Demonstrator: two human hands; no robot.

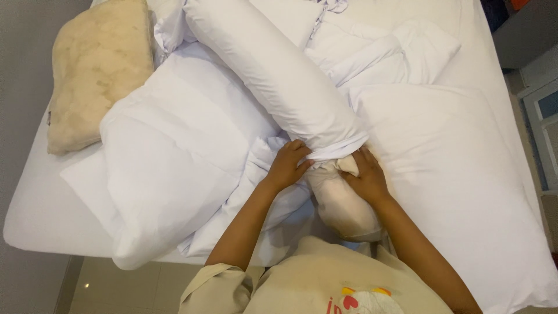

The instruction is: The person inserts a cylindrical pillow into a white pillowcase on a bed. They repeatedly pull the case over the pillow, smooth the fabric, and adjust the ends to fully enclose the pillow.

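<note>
left hand grip closed on white cover edge | right hand pinches same edge | bolster near, on bed

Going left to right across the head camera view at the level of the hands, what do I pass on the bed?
White pillow → left hand → open end of the white bolster cover → right hand → second white pillow.
</note>
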